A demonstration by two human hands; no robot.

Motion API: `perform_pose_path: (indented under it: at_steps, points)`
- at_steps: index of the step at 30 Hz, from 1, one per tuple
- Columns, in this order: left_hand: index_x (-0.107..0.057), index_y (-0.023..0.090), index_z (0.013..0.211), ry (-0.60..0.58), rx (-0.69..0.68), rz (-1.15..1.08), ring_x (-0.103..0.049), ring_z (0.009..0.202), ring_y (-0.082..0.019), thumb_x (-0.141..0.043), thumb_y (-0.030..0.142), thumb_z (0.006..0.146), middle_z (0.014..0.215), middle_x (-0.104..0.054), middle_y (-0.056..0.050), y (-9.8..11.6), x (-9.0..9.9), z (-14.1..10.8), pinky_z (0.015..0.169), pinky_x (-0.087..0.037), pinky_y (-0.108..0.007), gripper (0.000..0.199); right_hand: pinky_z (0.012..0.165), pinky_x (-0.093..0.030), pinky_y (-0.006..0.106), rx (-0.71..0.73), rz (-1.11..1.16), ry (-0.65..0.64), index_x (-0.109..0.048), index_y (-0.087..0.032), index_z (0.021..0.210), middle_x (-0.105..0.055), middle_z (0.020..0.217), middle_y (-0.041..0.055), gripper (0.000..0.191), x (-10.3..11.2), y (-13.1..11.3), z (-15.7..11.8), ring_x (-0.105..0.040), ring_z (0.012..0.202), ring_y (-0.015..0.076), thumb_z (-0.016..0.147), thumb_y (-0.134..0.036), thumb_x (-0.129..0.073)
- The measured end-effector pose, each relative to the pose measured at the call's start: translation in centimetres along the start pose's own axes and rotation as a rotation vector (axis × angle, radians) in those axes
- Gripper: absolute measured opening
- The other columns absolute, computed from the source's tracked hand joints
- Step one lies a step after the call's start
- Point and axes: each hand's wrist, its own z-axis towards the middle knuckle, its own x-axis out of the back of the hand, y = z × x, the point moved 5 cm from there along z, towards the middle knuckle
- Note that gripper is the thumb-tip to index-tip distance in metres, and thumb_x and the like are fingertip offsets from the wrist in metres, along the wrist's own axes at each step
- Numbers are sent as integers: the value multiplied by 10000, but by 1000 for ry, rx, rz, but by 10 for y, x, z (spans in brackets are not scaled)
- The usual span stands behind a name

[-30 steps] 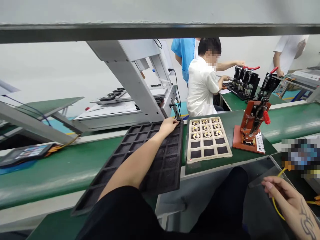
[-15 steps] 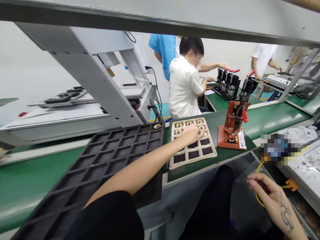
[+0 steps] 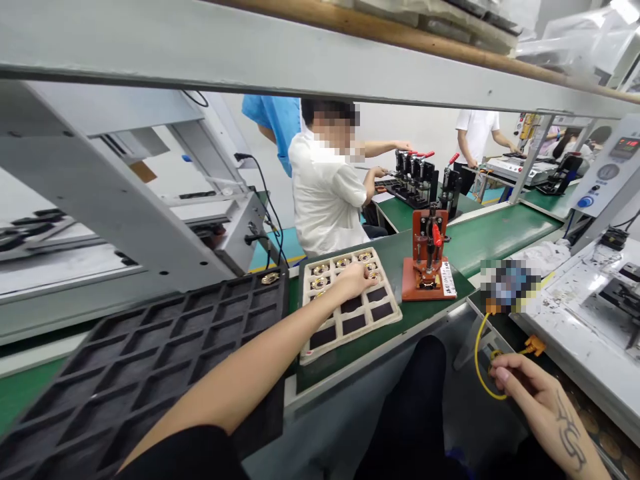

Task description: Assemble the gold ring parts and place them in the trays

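My left hand (image 3: 354, 280) reaches over the cream tray (image 3: 350, 340), its fingers bent down at a round gold part (image 3: 374, 276) on the tray's right side; whether they grip it is hidden. Several other gold parts (image 3: 320, 269) lie in the upper cells, while dark cells show lower down. My right hand (image 3: 533, 387) hovers at the lower right, thumb and fingertips drawn together, beside a yellow cable (image 3: 481, 363); anything between them is too small to name. A red-brown clamp fixture (image 3: 427, 257) stands right of the tray.
A large black compartment tray (image 3: 190, 347) lies at left with one gold part (image 3: 271, 278) in a top cell. A person in white (image 3: 327, 193) sits across the green bench (image 3: 510, 233), near black toggle clamps (image 3: 415, 177). A metal beam (image 3: 300, 63) crosses above.
The view has swung right and tilted up, so the trays and fixture appear further left. My left hand remains at the tray's right side; my right hand stays low at the right.
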Motion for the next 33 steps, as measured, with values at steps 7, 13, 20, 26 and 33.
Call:
perform_pose_path:
  at_steps: [7,13,20,26,33]
  points:
    - [-676,229,978,143,-624,-216,-724,1002,-222,-597,163,974,1042,-758,-59,132,34,-64,916,-579,-333,103,767,-590,328,110,114,49,-760,-210,1166,-761,953,82,429,10,-17,3,-703,829,214,1069,-583,-571]
    - [-645,209,1245,352,-1548,-473,-751,1068,-226,-564,99,1057,1139,-765,-125,267,35,-143,915,-630,-339,233,735,-604,316,407,97,144,-520,-275,1543,-706,1212,83,734,36,-80,1,-696,911,198,906,-440,-845]
    - [-655,190,1176,331,-1753,-564,-754,1025,-232,-517,145,1096,1092,-773,-113,349,19,-161,913,-646,-343,165,672,-578,294,353,-93,405,-705,-235,1212,-666,888,9,331,93,-76,-34,-617,707,150,912,-337,-798]
    - [-626,221,1310,79,-1876,-642,-741,1091,-239,-521,190,1102,1205,-745,-120,431,-5,-175,954,-627,-351,235,644,-571,297,314,-252,669,-708,-226,1159,-672,863,6,337,161,-48,-83,-631,664,154,828,-247,-770]
    - [-693,157,1250,-301,-1486,-311,-699,1164,-272,-622,275,1022,1279,-706,-157,620,-53,-137,1063,-553,-406,266,667,-560,328,100,-459,983,-698,-198,1143,-662,821,18,318,258,-32,-157,-613,687,181,866,-339,-763]
